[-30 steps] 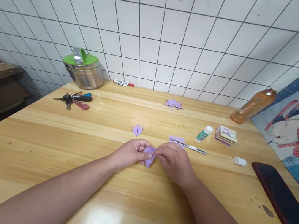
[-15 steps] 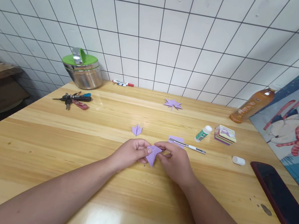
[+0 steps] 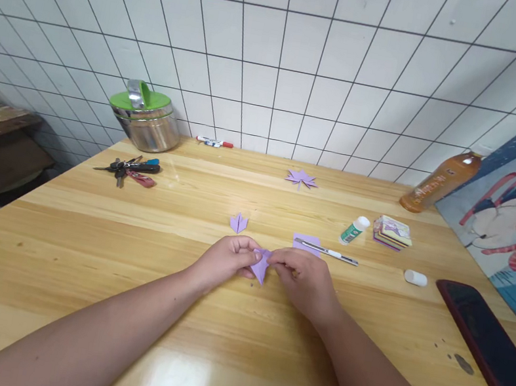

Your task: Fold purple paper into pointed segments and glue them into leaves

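A folded piece of purple origami paper (image 3: 260,268) is held low over the wooden table (image 3: 128,250), its point toward me. My left hand (image 3: 229,260) pinches its left side between thumb and fingers. My right hand (image 3: 305,280) is closed at its upper right edge, fingertips pressed on the paper. Just beyond my left hand lies a small folded purple paper piece (image 3: 239,223). Past my right hand, a utility knife (image 3: 327,252) rests across a flat purple paper sheet (image 3: 308,240). A finished-looking purple paper maple leaf (image 3: 301,179) lies near the wall.
On the right are a glue stick (image 3: 354,230), its white cap (image 3: 415,278), a stack of coloured paper (image 3: 392,233), a phone (image 3: 486,340) and a tea bottle (image 3: 442,182). Keys (image 3: 130,168), a green-lidded metal pot (image 3: 145,120) and markers (image 3: 215,143) are toward the left and back.
My right fingers have curled in on the paper's right side, and its right flap now looks narrower. The left hand keeps its hold. The view has shifted slightly.
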Motion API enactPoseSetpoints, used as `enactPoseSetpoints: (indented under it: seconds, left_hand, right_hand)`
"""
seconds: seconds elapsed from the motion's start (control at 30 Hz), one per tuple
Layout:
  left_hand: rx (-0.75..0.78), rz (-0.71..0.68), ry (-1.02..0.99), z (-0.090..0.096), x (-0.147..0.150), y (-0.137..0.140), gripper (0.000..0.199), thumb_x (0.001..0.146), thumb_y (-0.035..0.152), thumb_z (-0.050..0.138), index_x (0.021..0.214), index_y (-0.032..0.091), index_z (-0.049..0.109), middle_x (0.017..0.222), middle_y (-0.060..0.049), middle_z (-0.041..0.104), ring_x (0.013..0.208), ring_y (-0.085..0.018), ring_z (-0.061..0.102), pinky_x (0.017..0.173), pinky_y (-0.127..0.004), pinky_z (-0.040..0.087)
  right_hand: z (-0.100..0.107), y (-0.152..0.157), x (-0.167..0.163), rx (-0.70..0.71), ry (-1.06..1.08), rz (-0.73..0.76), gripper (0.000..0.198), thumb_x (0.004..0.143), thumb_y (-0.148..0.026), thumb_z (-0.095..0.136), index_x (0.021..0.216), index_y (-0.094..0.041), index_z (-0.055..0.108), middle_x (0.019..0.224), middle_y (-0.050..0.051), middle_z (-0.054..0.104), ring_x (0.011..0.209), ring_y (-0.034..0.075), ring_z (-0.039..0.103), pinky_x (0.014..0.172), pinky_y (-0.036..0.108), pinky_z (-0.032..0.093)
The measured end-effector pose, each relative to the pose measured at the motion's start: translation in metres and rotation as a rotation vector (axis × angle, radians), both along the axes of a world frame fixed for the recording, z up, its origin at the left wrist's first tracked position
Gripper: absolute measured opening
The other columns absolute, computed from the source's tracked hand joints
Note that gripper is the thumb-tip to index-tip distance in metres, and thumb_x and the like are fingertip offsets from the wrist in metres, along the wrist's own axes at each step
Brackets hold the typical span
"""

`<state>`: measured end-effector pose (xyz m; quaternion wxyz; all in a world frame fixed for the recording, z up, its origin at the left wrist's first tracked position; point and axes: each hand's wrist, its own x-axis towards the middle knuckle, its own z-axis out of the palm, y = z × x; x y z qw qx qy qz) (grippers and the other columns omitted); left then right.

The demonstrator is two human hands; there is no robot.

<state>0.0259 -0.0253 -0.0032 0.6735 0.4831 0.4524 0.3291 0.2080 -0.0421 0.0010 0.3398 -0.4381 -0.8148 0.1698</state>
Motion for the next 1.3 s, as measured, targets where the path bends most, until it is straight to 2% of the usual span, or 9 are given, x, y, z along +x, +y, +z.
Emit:
enactPoseSetpoints:
  seconds: [0.1,0.23,0.4,0.6,0.77,0.87,1.07,1.3]
  left_hand:
    - [-0.033,-0.017,-0.029,0.001,-0.001,0.001,0.032,0.064,0.039,0.072,0.079,0.013,0.062,0.068,-0.003,0.067,0.061,-0.013,0.062,0.063,-0.025,0.048]
    - [-0.031,-0.047,-0.033,-0.001,-0.002,0.002,0.033,0.064,0.038,0.072,0.081,0.012,0.061,0.073,-0.005,0.067,0.063,-0.013,0.062,0.063,-0.026,0.048]
    - [0.002,-0.071,-0.020,-0.003,-0.002,0.002,0.029,0.066,0.038,0.070,0.081,0.014,0.061,0.072,-0.003,0.067,0.064,-0.013,0.062,0.063,-0.025,0.048]
    - [-0.017,-0.043,-0.063,-0.003,-0.003,0.003,0.031,0.065,0.036,0.072,0.082,0.013,0.062,0.071,-0.003,0.066,0.064,-0.013,0.062,0.063,-0.025,0.048]
    - [-0.035,-0.085,-0.115,-0.006,-0.006,0.004,0.032,0.072,0.039,0.066,0.092,0.013,0.064,0.079,-0.006,0.067,0.069,-0.015,0.063,0.067,-0.027,0.049]
    - [-0.046,-0.094,-0.109,-0.007,-0.007,0.005,0.032,0.074,0.040,0.065,0.090,0.013,0.064,0.081,-0.007,0.068,0.071,-0.015,0.063,0.070,-0.027,0.049]
    - [-0.039,-0.108,-0.103,-0.005,-0.006,0.004,0.035,0.074,0.044,0.063,0.090,0.013,0.065,0.078,-0.008,0.068,0.069,-0.016,0.063,0.068,-0.028,0.049]
    - [-0.016,-0.153,-0.131,-0.006,-0.006,0.005,0.031,0.073,0.041,0.065,0.087,0.013,0.064,0.079,-0.007,0.067,0.068,-0.014,0.061,0.067,-0.027,0.047]
  right_hand:
    - [0.001,-0.001,0.000,0.018,-0.033,-0.041,0.018,0.082,-0.018,0.053,0.088,-0.027,0.067,0.088,-0.001,0.070,0.081,0.016,0.063,0.075,0.030,0.047]
    - [-0.002,-0.002,-0.001,-0.105,0.034,-0.149,0.030,0.078,-0.018,0.056,0.106,-0.028,0.061,0.088,0.000,0.070,0.079,0.017,0.063,0.069,0.030,0.050]
    - [-0.007,0.000,-0.004,-0.162,0.183,-0.088,0.018,0.076,-0.016,0.058,0.085,-0.027,0.068,0.086,-0.001,0.070,0.079,0.015,0.063,0.067,0.026,0.051]
    - [-0.011,0.003,-0.007,-0.129,0.271,-0.049,0.019,0.076,-0.014,0.058,0.083,-0.027,0.071,0.084,0.000,0.069,0.077,0.014,0.063,0.070,0.026,0.050]
    - [-0.009,0.003,-0.005,-0.105,0.222,-0.122,0.015,0.076,-0.015,0.059,0.079,-0.025,0.070,0.078,0.001,0.068,0.073,0.013,0.061,0.065,0.025,0.048]
    - [-0.007,0.002,-0.004,-0.099,0.155,-0.147,0.012,0.075,-0.015,0.060,0.078,-0.023,0.068,0.077,0.000,0.066,0.072,0.013,0.059,0.062,0.024,0.046]
    - [-0.003,0.001,-0.002,-0.139,0.116,-0.133,0.011,0.073,-0.013,0.059,0.074,-0.022,0.066,0.074,0.000,0.064,0.068,0.012,0.056,0.059,0.022,0.043]
    - [-0.005,0.000,-0.002,-0.186,0.165,-0.110,0.006,0.072,-0.015,0.061,0.069,-0.020,0.063,0.070,0.000,0.062,0.062,0.011,0.054,0.056,0.022,0.042]
